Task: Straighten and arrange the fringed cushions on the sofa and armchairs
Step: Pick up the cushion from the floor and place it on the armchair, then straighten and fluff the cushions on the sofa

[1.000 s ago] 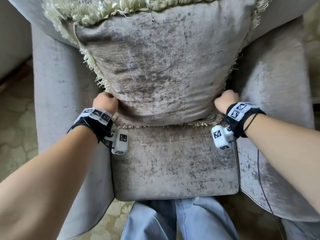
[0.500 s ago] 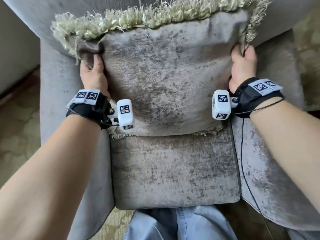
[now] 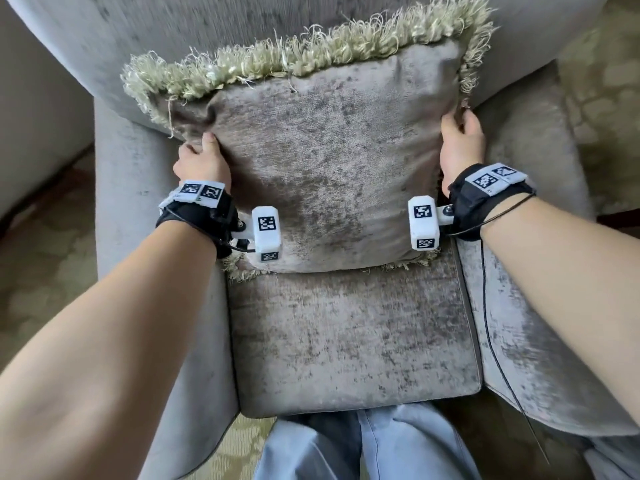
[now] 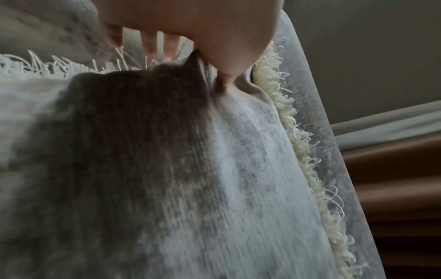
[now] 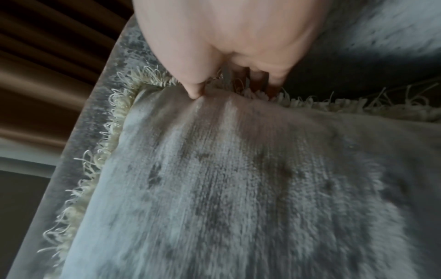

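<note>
I see a square taupe velvet cushion with shaggy cream fringe (image 3: 332, 161) propped on the grey velvet armchair (image 3: 353, 341). My left hand (image 3: 202, 161) pinches its left edge; my right hand (image 3: 462, 143) grips its right edge.

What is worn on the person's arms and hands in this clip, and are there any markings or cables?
Both forearms are bare, with no sleeves or gloves. The left hand and right hand each have a black wrist strap topped with white tags printed with black square codes. A white block camera carrying the same codes sticks out from each strap. Thin black cables run from both.
</note>
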